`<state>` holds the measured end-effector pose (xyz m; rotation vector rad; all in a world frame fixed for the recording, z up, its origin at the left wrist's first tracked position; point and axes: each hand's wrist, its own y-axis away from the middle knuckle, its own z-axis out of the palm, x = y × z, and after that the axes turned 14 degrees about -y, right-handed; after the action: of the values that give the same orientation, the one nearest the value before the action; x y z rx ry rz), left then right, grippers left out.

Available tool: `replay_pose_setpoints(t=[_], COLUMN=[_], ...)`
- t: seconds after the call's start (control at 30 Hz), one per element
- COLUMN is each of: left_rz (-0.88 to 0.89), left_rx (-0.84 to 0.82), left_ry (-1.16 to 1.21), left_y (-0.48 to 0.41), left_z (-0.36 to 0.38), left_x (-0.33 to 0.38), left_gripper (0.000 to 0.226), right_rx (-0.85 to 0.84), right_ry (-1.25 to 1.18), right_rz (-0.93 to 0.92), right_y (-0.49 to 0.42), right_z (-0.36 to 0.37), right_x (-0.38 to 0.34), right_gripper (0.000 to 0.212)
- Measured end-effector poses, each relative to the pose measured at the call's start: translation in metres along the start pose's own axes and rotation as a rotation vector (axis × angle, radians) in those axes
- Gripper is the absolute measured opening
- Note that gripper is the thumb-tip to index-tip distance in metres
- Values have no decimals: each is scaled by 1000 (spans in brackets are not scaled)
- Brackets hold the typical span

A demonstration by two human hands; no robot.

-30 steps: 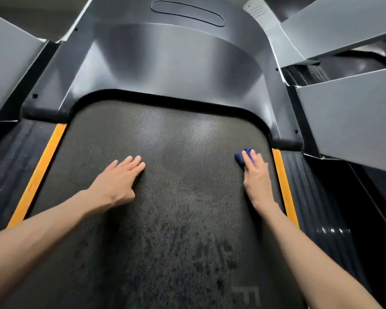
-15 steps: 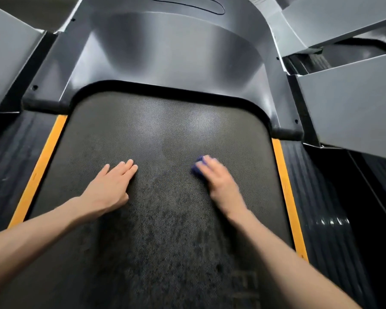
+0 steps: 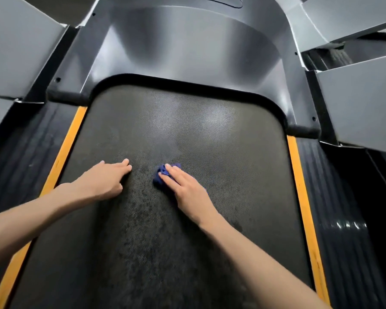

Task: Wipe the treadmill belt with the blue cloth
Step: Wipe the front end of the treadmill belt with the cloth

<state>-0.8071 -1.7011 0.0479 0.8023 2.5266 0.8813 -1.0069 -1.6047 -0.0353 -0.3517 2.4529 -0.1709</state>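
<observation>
Blue cloth (image 3: pixel 162 175) slides to treadmill belt (image 3: pixel 210 139) centre under my flat, ungripping right hand (image 3: pixel 185 192); bunching may leave streaks.

Both bare forearms reach forward over the treadmill belt (image 3: pixel 210 134). Left hand (image 3: pixel 103 180): flat on the belt, left of its centre, fingers straight. Right hand (image 3: pixel 186 190): at belt centre, fingers extended, pressing the blue cloth (image 3: pixel 159 176) down.

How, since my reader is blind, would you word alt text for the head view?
A person's right hand presses a blue cloth onto the middle of a treadmill belt, while the left hand rests flat beside it. Orange strips edge the belt, and a grey housing rises beyond.
</observation>
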Motion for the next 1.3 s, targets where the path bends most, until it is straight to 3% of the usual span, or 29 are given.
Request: replay_pose_setpoints(t=[0.07, 0.13, 0.23, 0.3, 0.43, 0.5, 0.57, 0.67, 0.77, 0.83, 1.0, 1.07, 1.1, 1.23, 1.3], left_rz=[-5, -14, -50, -67, -107, -126, -122, -52, -10, -9, -43, -40, -32, -3, -40], left_rx=[1, -11, 18, 29, 29, 18, -7, -35, -69, -73, -21, -7, 1, 65, 122], left_ry=[12, 5, 13, 12, -88, -73, 0, 187, 217, 223, 221, 251, 285, 357, 297], left_y=[2, 9, 18, 18, 15, 16, 19, 23, 24, 22, 23, 23, 24, 29, 33], left_z=[2, 7, 16, 20, 24, 21, 23, 32, 33, 31, 37, 39, 40, 43, 43], left_x=[-1, -6, -16, -17, -8, -5, -10, -17, -21, -20, -13, -15, -18, -23, -21], left_gripper=[75, 75, 73, 72, 63, 61, 68, 81, 85, 84, 82, 82, 83, 81, 74], right_rx=[129, 302, 466, 361, -204, -221, -41, 241, 422, 378, -180, -248, -204, 261, 367], right_ry=[34, 33, 25, -34, -114, -64, -41, 22, 1, -56, -208, -105, -73, -80, -76], right_rz=[130, 419, 685, 538, -59, -175, -40, 395, 708, 587, -18, -140, -124, 397, 613], right_y=[-1, -4, -22, -37, -43, -54, -66, -81, -97, -105, -97, -100, -102, -107, -115], right_z=[-22, -43, -35, -8, 42, 30, 8, -42, -48, -19, 47, 31, 22, -21, -23], right_x=[34, 64, 56, 25, -32, -12, 25, 82, 79, 49, -24, -11, 3, 60, 59], right_gripper=[47, 55, 58, 57, 54, 52, 50, 62, 62, 60, 60, 62, 62, 60, 63])
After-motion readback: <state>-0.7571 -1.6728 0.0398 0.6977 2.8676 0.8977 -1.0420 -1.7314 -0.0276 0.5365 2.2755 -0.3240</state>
